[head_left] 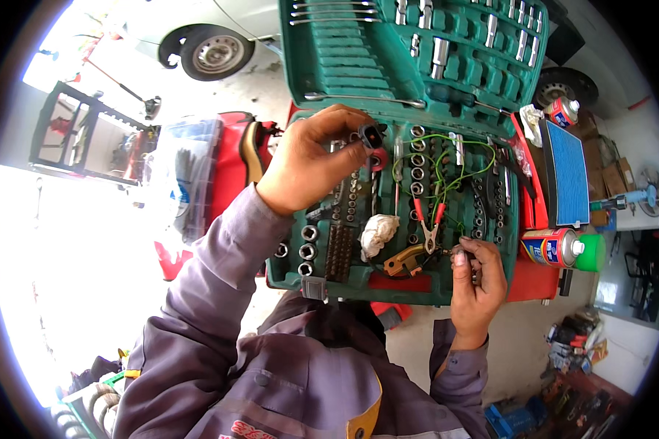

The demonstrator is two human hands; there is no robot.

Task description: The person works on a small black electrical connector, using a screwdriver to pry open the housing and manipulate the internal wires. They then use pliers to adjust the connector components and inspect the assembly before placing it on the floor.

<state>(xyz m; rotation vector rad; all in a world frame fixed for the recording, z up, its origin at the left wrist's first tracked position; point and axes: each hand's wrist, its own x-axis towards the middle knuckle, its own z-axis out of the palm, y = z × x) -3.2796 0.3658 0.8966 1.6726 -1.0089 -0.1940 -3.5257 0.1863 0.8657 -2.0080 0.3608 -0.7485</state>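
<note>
Nearest the camera, the left hand (309, 159) clamps a black connector-like part (372, 137) between thumb and fingers over a green tool case (433, 293); the part is already lifted, what remains cannot be told. Rightward, past a brass-coloured clamp (406, 260) and red-handled clip (430, 235), the right hand (479, 284) brings thumb and fingertips together, any contents unclear.

Strong white light floods the scene left of the left grip (316, 155), burning out detail, while metal sockets (417, 159) just right of it glint; fisheye distortion curves the surroundings toward black corners.
</note>
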